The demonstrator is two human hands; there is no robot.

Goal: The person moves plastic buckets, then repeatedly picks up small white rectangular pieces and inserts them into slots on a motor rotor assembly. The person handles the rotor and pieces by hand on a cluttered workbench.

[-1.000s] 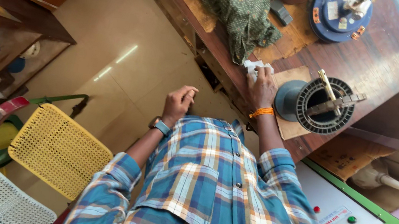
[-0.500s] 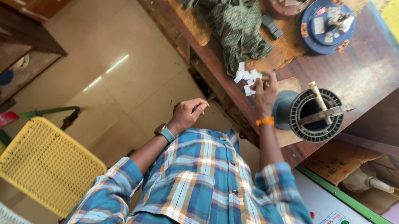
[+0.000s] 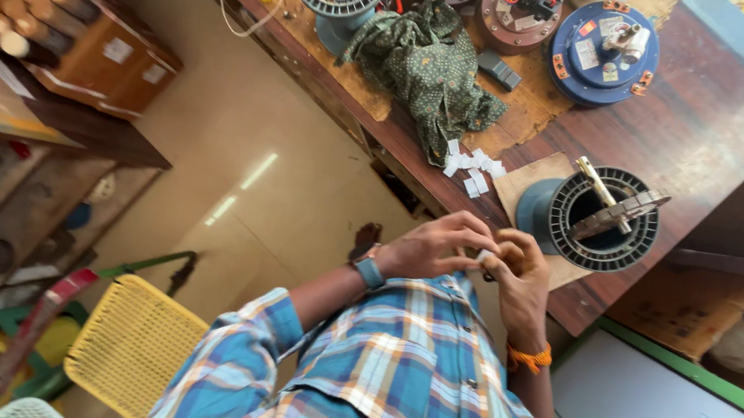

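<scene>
Hands: left hand (image 3: 429,245) and right hand (image 3: 516,276) met in front of the chest, fingertips pinched together on a small white slip (image 3: 485,255), mostly hidden by the fingers.
Slip location: between both hands, just off the near edge of the wooden bench (image 3: 707,138), at 7 o'clock from the grey slotted stator (image 3: 602,220).
Spare slips: loose pile of white paper pieces (image 3: 472,165) lay on the bench at 12 o'clock from the hands, beside the green cloth (image 3: 429,63).
Handling: judged very light, thin, bendy, easy to crease or drop; no grip force needed.
Hold point: best pinched at the short ends, thumb against forefinger, leaving the middle free.
Stator: looked heavy and rigid, metal bar resting across the bore.
Wrists: watch on left, orange band on right.
</scene>
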